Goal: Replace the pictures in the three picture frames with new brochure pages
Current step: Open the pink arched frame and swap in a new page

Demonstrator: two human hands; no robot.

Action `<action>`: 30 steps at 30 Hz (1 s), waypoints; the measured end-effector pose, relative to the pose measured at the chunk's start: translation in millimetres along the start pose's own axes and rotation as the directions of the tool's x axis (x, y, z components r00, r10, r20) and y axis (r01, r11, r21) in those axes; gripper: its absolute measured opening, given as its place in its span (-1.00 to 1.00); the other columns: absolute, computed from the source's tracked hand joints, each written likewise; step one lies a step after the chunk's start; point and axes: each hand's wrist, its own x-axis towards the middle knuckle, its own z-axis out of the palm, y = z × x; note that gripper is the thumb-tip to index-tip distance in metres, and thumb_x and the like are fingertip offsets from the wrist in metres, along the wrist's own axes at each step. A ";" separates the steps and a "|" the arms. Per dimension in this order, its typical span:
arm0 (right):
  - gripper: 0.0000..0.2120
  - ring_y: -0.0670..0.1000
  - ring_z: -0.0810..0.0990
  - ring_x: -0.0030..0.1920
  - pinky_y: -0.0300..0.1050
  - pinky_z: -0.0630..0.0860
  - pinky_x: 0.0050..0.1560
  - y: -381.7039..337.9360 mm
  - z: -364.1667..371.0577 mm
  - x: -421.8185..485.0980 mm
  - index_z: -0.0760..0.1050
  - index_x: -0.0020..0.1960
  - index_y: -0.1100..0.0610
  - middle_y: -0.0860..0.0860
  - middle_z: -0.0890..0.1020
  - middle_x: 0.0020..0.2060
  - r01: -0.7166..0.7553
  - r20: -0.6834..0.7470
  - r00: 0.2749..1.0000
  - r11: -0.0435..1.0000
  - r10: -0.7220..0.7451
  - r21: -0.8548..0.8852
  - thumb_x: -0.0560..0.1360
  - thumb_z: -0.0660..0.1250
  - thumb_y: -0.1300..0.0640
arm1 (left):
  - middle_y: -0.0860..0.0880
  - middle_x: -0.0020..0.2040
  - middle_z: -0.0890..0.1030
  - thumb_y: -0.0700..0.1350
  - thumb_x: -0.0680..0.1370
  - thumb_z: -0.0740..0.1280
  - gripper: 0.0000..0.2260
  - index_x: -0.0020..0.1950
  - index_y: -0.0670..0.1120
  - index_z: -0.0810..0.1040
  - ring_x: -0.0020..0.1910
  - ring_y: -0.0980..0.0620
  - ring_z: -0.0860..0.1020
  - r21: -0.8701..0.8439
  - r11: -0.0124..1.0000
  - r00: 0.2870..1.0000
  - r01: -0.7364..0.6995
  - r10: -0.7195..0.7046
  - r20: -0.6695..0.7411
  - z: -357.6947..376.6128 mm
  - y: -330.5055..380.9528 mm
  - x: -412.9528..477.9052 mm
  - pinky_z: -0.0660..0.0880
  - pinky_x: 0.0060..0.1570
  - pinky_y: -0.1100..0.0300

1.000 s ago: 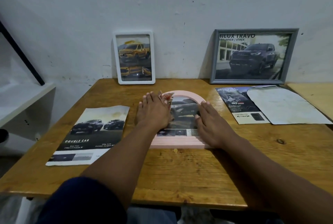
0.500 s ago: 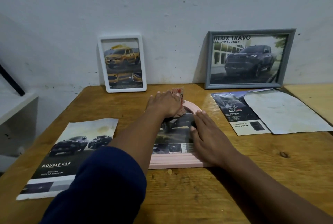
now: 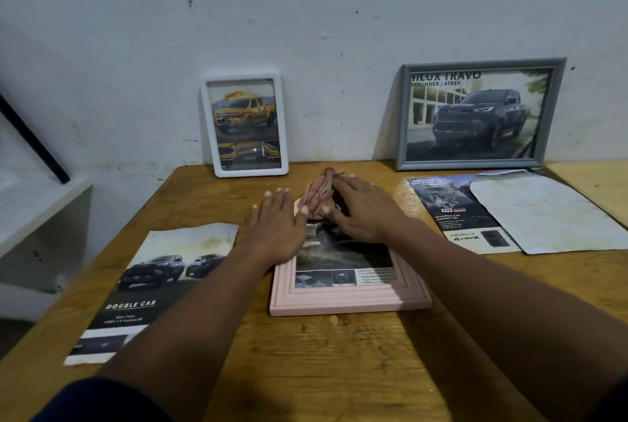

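- Left hand [image 3: 277,228]: fingers straight, slightly spread, pressed flat on the left edge of the pink frame [image 3: 346,301]; they grasp nothing.
- Right hand [image 3: 367,212]: fingers and thumb curl around a crumpled red-and-white cloth [image 3: 317,195].
- The pink frame lies flat beneath both palms.

Light is dim and soft, with a faint shadow on the white plaster wall [image 3: 339,13] left of the grey rectangular picture frame [image 3: 469,163]. A small glare spot sits on the glass of the white rounded picture frame [image 3: 251,171], and the wide lens bows the edges of the brown wooden tabletop [image 3: 339,370].
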 end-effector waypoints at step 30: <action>-0.75 0.05 0.55 0.22 -0.10 0.48 0.06 65.3 -116.7 -155.9 0.52 0.23 0.03 0.01 0.59 0.22 -0.216 -0.017 0.973 0.941 0.228 0.261 0.56 0.31 0.15 | -0.12 0.66 0.00 0.26 0.67 -0.14 -0.39 0.66 0.00 0.04 0.64 -0.14 -0.07 0.176 0.984 0.994 -0.039 0.056 -0.097 -6.6 11.4 -25.3 -0.07 0.56 -0.15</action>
